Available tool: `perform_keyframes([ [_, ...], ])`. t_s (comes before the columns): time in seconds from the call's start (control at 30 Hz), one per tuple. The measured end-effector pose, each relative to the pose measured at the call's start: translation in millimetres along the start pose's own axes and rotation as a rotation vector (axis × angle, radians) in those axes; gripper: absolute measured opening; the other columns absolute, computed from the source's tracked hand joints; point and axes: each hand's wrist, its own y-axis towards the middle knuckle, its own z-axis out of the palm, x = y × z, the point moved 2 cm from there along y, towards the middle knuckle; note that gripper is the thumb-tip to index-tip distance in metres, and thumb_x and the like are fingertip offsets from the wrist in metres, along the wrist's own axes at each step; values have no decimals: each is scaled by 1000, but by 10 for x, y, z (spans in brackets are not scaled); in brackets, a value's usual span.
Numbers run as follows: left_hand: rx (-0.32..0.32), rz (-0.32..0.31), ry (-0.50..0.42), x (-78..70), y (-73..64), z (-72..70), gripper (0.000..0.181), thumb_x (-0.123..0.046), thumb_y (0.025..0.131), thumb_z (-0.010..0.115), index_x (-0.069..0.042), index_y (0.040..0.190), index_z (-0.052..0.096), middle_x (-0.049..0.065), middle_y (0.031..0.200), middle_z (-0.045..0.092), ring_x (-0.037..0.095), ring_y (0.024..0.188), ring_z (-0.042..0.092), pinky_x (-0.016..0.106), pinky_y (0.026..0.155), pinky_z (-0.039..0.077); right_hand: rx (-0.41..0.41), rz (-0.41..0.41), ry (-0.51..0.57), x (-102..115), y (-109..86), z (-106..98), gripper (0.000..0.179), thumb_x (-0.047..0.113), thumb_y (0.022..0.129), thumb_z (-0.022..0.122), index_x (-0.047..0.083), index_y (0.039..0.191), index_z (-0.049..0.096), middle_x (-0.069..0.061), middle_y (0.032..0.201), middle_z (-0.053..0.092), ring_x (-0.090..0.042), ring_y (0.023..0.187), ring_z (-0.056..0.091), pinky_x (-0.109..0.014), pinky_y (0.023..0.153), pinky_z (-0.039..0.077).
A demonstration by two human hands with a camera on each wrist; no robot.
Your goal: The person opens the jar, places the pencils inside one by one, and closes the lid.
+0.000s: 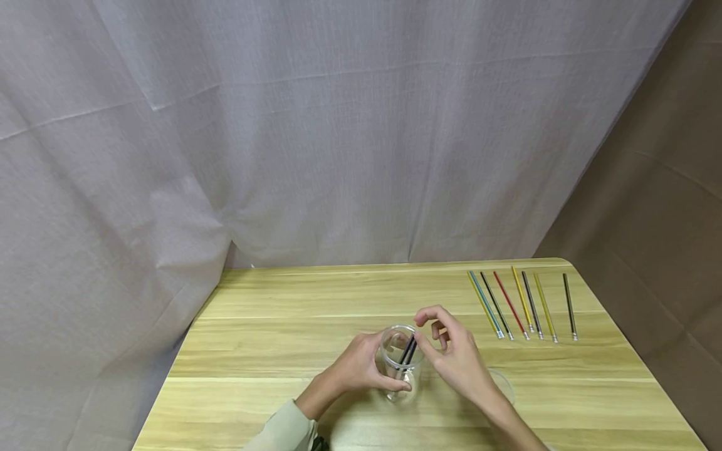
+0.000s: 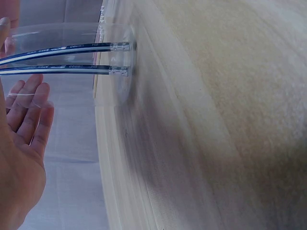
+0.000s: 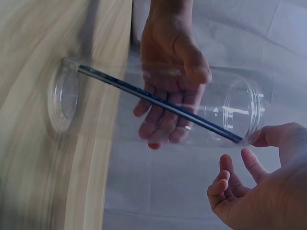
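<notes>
My left hand (image 1: 361, 366) grips a clear plastic jar (image 1: 416, 374) around its side, thumb in front and fingers curled behind. Two dark blue pencils with white stripes (image 2: 86, 70) lean inside the jar, their silver-ferruled ends down at its bottom. At the mouth of the jar is my right hand (image 1: 455, 358), its thumb at the rim by the pencils' upper ends. The other fingers of that hand are loosely bent and apart from the thumb. Seen from the right wrist, the jar stands on the table with the pencils slanting across it (image 3: 158, 102).
Several pencils lie in a spread row at the back right of the wooden table (image 1: 271, 313), among them a red pencil (image 1: 510, 304) and a dark green pencil (image 1: 570, 305). A clear round lid (image 1: 507, 383) lies partly behind my right wrist. Grey curtain (image 1: 338, 156) hangs behind the table.
</notes>
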Motion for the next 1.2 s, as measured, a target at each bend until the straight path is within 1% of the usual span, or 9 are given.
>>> perform_keyframes([
  [0.1,2,-5,-2,5,3,4,84,-42,71,100,-22,141,60,-6,118,76,4,106,69,23,98,54,-18,14,2,-17,16,-50,35,-4,91,79,23,111,68,8,101,65,-21,77,54,-26,59,43],
  [0.37,9,-23,-15,-14,5,-6,83,-42,71,100,-23,141,59,-7,121,75,9,109,71,26,102,53,-61,58,-3,-109,47,-215,28,0,95,77,20,111,68,3,98,63,-18,76,51,-25,61,41],
  [0.5,10,-28,-23,-13,6,-10,82,-43,71,100,-24,140,59,-8,122,75,10,110,71,27,102,53,-104,61,-27,-195,78,-312,25,-1,95,77,17,111,68,1,95,62,-20,73,50,-25,59,39],
  [0.57,8,-28,-23,-11,5,-11,82,-43,72,99,-24,140,59,-8,122,75,10,110,71,27,102,53,-130,65,-43,-249,94,-362,24,0,95,77,16,110,68,0,95,62,-18,72,49,-25,58,39],
  [0.73,12,-30,-14,-12,1,-10,83,-45,73,98,-23,142,59,-8,124,74,11,111,71,28,102,53,-190,103,-60,-434,150,-503,20,1,96,76,11,111,68,-3,97,64,-12,73,49,-21,58,39],
  [0.83,13,-31,-7,-16,-3,-13,83,-45,73,98,-23,142,58,-8,124,74,9,111,71,28,102,53,-233,128,-48,-569,213,-587,19,-1,96,75,7,112,69,-3,97,66,-10,74,51,-17,57,39],
  [0.97,10,-22,-3,-19,-7,-15,83,-44,73,98,-24,142,58,-8,125,74,7,111,69,28,103,53,-284,186,-16,-781,301,-685,20,-1,97,73,1,116,67,1,98,67,-5,76,53,-13,58,41],
  [1.1,8,-16,9,-13,-9,-12,83,-45,73,98,-24,143,57,-8,126,74,5,111,69,28,102,54,-311,243,-18,-1010,397,-765,23,-1,98,71,-3,119,66,1,101,68,-2,78,55,-11,61,45],
  [1.2,7,-16,5,-5,-11,-6,83,-45,73,98,-24,142,58,-8,125,74,5,110,69,28,102,54,-334,286,8,-1173,480,-814,23,-1,97,70,-6,119,66,3,101,69,-3,80,57,-11,63,46],
])
